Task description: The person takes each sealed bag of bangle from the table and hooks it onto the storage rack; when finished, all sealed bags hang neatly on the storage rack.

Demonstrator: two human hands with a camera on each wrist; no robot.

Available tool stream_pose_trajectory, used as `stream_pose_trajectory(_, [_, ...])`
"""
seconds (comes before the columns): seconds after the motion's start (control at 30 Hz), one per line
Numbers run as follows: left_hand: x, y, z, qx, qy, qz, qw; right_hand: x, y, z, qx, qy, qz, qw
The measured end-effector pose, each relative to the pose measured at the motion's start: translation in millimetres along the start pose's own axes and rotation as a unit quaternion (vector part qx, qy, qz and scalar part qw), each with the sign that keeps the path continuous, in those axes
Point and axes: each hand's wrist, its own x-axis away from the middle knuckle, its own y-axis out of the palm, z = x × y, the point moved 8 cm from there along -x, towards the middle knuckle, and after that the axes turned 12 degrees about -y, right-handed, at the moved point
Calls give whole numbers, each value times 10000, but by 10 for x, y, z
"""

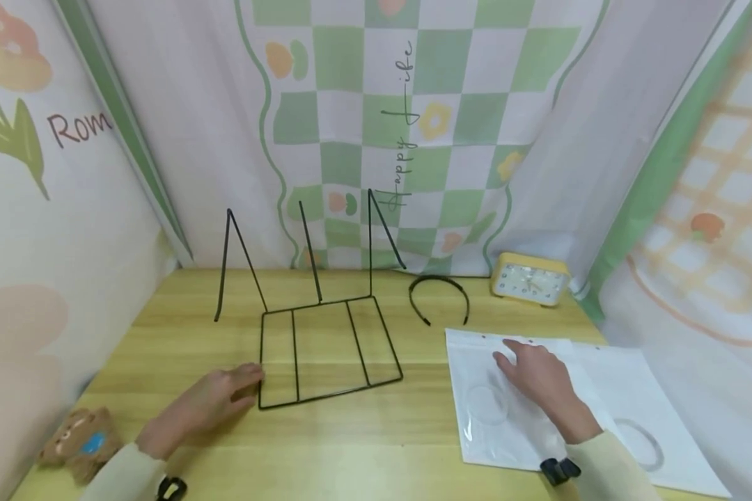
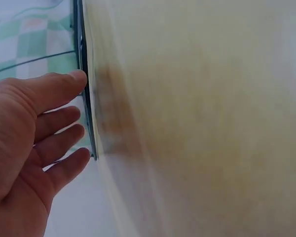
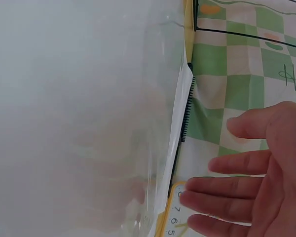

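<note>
A black wire rack (image 1: 295,355) lies on the wooden table, its flat grid toward me and its thin legs rising at the back. My left hand (image 1: 209,400) rests beside its left edge, fingertips at the wire. In the left wrist view, the fingers of this hand (image 2: 44,133) are loosely bent near the dark wire edge (image 2: 90,113), not curled round it. Farther right, my right hand (image 1: 535,376) is over a white, partly clear plastic bag (image 1: 489,438). The right wrist view shows that hand (image 3: 251,177) with spread, relaxed fingers, holding nothing.
Behind the bag lies a black headband (image 1: 439,277), with a yellow alarm clock (image 1: 529,278) to its right. A second white sheet or bag (image 1: 627,383) spreads to the right. At the front left sits a brown plush bear (image 1: 81,442). Printed curtains (image 1: 382,139) hang behind the table.
</note>
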Motion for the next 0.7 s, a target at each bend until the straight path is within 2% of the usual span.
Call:
stream_pose_trajectory(0.1, [41,-3,65,-47,157,-40,9999,33,55,79,-23,133,-219,9997])
stream_pose_trajectory(0.23, [50,50,62,-118,-115,-265,9995,56,117,182,-81,289,-533,9981])
stream_pose_trajectory(0.33, [30,78,72,-239,-185,-259,9992,54,153,251,-149,429,-726,9963])
stream_pose_trajectory(0.53, [-47,76,174,-459,394,241,9979,23,167,336,-220,578,-805,9948])
stream_pose_trajectory(0.7, [-29,65,206,-487,802,550,9941,8,233,375,-411,809,-961,9912])
